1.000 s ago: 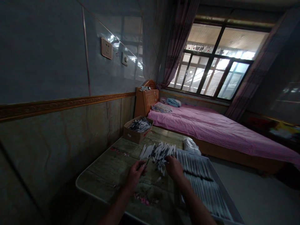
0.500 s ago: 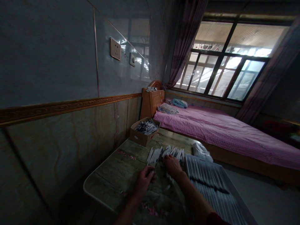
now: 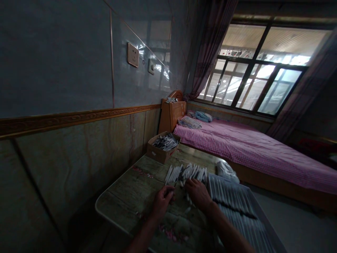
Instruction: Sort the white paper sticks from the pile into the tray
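Observation:
My left hand is over the table with its fingers curled and thumb pressed in; whatever it pinches is too small and dark to make out. To its right, my right hand has its fingers bent down at the near edge of a row of white pen-like sticks; its fingertips are hidden. A smaller group of the same sticks lies side by side beyond my left hand. Several short white pieces are scattered between the hands.
A cardboard box full of black-and-white sticks stands at the table's far left corner. Right of my hands lies a shallow tray with rows of long pale sticks. A clear plastic bag is behind it. Beyond the table stands a bed.
My right hand has drawn slightly back toward me and to the right, away from the white sticks. The left hand stays in nearly the same place. The view has shifted a little.

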`<control>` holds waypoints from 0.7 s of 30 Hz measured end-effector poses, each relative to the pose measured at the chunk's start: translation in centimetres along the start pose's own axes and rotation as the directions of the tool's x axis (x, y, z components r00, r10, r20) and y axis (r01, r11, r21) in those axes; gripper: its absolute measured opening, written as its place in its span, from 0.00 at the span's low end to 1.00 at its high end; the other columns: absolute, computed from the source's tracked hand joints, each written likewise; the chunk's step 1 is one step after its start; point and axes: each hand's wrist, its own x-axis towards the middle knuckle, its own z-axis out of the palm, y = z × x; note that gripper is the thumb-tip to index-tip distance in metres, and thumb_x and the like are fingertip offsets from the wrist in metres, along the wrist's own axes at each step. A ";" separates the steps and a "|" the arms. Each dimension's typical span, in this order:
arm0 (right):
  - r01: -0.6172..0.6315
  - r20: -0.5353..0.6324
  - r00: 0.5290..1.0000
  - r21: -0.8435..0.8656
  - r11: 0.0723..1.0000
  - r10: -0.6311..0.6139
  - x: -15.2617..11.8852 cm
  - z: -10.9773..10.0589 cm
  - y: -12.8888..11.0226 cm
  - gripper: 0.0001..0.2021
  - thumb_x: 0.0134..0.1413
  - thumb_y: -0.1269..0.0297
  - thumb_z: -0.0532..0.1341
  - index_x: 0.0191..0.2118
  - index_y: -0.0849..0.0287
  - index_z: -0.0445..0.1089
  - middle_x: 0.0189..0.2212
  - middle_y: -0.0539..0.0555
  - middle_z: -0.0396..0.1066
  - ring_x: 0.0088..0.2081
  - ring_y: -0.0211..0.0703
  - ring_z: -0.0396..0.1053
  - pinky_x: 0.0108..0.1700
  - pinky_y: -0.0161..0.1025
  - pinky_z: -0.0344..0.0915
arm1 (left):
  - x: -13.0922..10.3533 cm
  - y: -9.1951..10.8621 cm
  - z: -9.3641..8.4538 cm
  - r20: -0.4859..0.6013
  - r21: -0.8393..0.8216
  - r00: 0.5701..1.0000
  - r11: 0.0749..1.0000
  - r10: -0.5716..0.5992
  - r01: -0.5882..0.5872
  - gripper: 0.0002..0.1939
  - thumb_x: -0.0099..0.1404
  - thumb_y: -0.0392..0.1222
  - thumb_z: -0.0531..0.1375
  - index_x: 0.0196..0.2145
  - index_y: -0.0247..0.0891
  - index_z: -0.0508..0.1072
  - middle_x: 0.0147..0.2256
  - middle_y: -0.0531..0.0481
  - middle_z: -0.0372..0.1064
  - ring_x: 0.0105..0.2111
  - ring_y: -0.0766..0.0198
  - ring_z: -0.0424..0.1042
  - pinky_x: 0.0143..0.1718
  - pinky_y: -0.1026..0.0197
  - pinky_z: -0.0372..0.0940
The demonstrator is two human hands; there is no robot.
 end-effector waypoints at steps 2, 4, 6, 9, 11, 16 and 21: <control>0.000 -0.089 0.996 0.042 0.999 0.004 -0.9 -0.2 -0.5 0.10 0.61 0.70 0.56 0.44 0.55 0.72 0.45 0.55 0.72 0.46 0.44 0.66 0.47 0.38 0.60 | 0.0 -0.1 0.0 -0.004 0.017 1.000 1.000 0.018 -0.018 0.13 0.48 0.45 0.64 0.31 0.36 0.75 0.24 0.51 0.71 0.24 0.63 0.69 0.24 0.64 0.62; -0.001 -0.232 0.972 0.108 0.994 0.026 -1.9 -0.6 -1.4 0.12 0.61 0.72 0.55 0.47 0.53 0.71 0.45 0.54 0.72 0.45 0.43 0.66 0.48 0.38 0.60 | -0.1 -0.1 0.0 -0.011 0.032 0.999 0.999 0.043 -0.043 0.13 0.48 0.44 0.65 0.32 0.36 0.76 0.28 0.48 0.73 0.28 0.60 0.71 0.28 0.62 0.65; 0.019 -0.371 0.928 0.160 0.987 0.042 -2.7 -0.9 -2.9 0.15 0.61 0.73 0.54 0.50 0.53 0.70 0.45 0.54 0.73 0.45 0.43 0.67 0.47 0.38 0.62 | -0.4 0.1 0.0 0.002 0.045 0.997 0.996 0.077 -0.077 0.15 0.48 0.42 0.65 0.36 0.37 0.77 0.34 0.45 0.75 0.34 0.57 0.73 0.34 0.60 0.67; 0.112 -0.490 0.872 0.200 0.973 0.001 -3.5 -1.2 -6.0 0.16 0.61 0.73 0.54 0.52 0.51 0.69 0.44 0.54 0.73 0.42 0.43 0.69 0.43 0.38 0.64 | -1.1 0.6 0.0 0.053 0.088 0.980 0.976 0.193 -0.198 0.20 0.48 0.41 0.66 0.41 0.40 0.77 0.43 0.43 0.74 0.41 0.53 0.72 0.43 0.55 0.68; 0.173 -0.531 0.847 0.236 0.956 -0.022 -3.5 -1.1 -8.2 0.15 0.60 0.71 0.56 0.51 0.51 0.70 0.43 0.54 0.73 0.41 0.43 0.69 0.42 0.39 0.66 | -1.6 0.9 0.1 0.104 0.120 0.957 0.952 0.271 -0.282 0.16 0.50 0.41 0.64 0.39 0.42 0.79 0.44 0.43 0.74 0.45 0.50 0.71 0.49 0.52 0.65; 0.192 -0.598 0.768 0.558 0.807 0.231 -3.2 0.5 -10.0 0.16 0.62 0.68 0.53 0.53 0.51 0.68 0.46 0.56 0.72 0.47 0.44 0.69 0.47 0.40 0.68 | -1.6 0.5 -0.2 0.034 0.097 0.977 0.972 0.210 -0.212 0.09 0.52 0.45 0.63 0.30 0.39 0.79 0.32 0.43 0.76 0.36 0.50 0.74 0.40 0.51 0.68; -0.116 -0.276 0.650 0.885 0.451 0.708 -3.6 3.6 -7.5 0.18 0.63 0.56 0.48 0.48 0.57 0.70 0.45 0.58 0.74 0.46 0.47 0.71 0.48 0.43 0.67 | -0.6 0.3 -0.7 -0.114 -0.106 0.993 0.994 0.009 -0.021 0.21 0.48 0.55 0.67 0.33 0.36 0.74 0.29 0.47 0.75 0.28 0.58 0.75 0.26 0.60 0.68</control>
